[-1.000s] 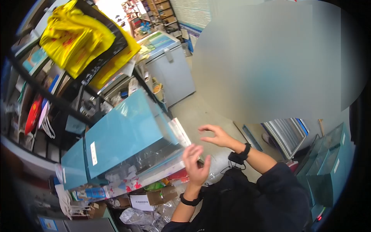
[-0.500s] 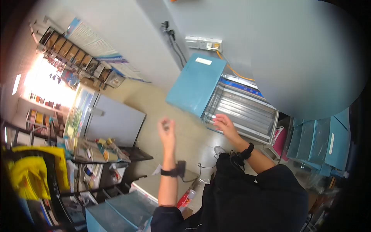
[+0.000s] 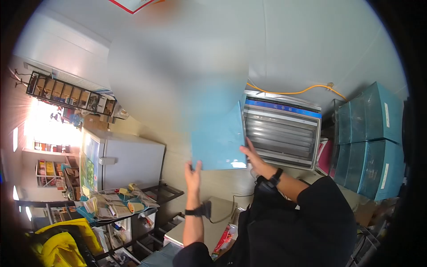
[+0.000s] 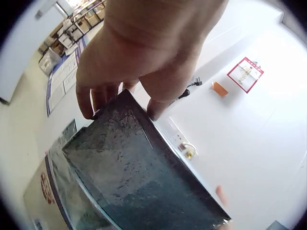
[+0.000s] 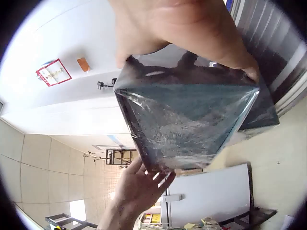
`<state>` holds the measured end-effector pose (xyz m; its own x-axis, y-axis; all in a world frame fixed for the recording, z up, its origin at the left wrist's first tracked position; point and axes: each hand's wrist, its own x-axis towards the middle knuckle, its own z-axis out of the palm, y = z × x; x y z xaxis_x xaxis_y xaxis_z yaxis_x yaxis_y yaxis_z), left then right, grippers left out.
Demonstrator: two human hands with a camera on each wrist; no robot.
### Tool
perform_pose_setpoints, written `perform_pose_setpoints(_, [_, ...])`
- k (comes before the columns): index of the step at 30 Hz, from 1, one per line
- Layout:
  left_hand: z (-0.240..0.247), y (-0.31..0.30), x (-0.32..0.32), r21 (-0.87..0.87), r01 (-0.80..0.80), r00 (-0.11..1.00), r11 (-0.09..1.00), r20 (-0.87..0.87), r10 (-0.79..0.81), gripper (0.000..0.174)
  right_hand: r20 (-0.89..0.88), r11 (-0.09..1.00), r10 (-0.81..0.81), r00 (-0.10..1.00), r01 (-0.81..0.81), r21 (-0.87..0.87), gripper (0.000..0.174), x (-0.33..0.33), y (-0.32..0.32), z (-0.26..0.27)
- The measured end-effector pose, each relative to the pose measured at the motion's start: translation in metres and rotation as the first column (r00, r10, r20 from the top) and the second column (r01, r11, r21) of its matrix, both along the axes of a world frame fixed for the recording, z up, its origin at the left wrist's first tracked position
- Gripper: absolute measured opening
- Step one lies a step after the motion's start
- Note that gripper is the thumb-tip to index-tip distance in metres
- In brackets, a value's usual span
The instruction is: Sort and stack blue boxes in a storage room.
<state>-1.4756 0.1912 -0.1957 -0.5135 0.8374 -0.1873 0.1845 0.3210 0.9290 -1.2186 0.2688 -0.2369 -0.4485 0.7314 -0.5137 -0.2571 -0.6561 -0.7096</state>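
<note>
Head view: a person in dark sleeves holds a blue box (image 3: 218, 144) between 2 hands above a pale floor, just beside a metal-framed case (image 3: 317, 139) with a ribbed interior. The left hand (image 3: 192, 178) grips the near left corner, its fingers along 1 side and its thumb on another face, as the left wrist view shows. The right hand (image 3: 255, 160) spans the near right end, thumb and fingers set wide on opposite edges. The box's far end is lost in blur, and whether it touches the case or rests on anything cannot be told.

Flat faces and crisp edges suggest a stiff shell, probably light for its bulk, though no contents can be made out. Glossy surfaces catch the light and would likely slide under a loose palm; the creased, film-like face in the right wrist view looks the most easily marked or torn. Firm corners and edges, taken at opposite ends, appear the surest hold, sparing that thin face.

At right stand similar blue boxes (image 3: 386, 118), stacked near the wall; a white chest freezer (image 3: 133, 155) stands to the left, well apart from the hands
</note>
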Motion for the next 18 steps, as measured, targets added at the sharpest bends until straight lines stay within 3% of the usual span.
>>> perform_pose_setpoints(2, [0.018,-0.016,0.030,-0.069,0.015,0.996,0.997,0.091,-0.009,0.029,-0.031,0.999,0.009,0.999,-0.008,0.041,0.109,0.022,0.003,-0.004])
perform_pose_setpoints(5, [0.003,-0.019,0.022,-0.164,0.068,0.943,0.984,0.332,-0.010,0.039,-0.014,0.996,0.085,0.996,-0.085,0.005,0.107,0.045,0.008,0.017])
perform_pose_setpoints(10, [-0.027,0.017,0.006,-0.126,0.177,0.772,0.976,0.634,-0.058,0.060,0.013,0.986,0.165,0.986,-0.164,-0.011,0.110,0.048,0.037,-0.004])
perform_pose_setpoints(14, [-0.032,0.031,0.002,-0.127,0.193,0.662,0.973,0.749,-0.034,0.068,-0.045,0.989,0.148,0.988,-0.148,-0.015,0.108,0.030,0.078,0.011])
perform_pose_setpoints(18, [0.005,0.030,0.029,-0.206,0.149,0.609,0.967,0.790,0.074,0.072,-0.134,0.993,0.111,0.985,-0.106,0.044,0.102,0.017,0.084,0.015])
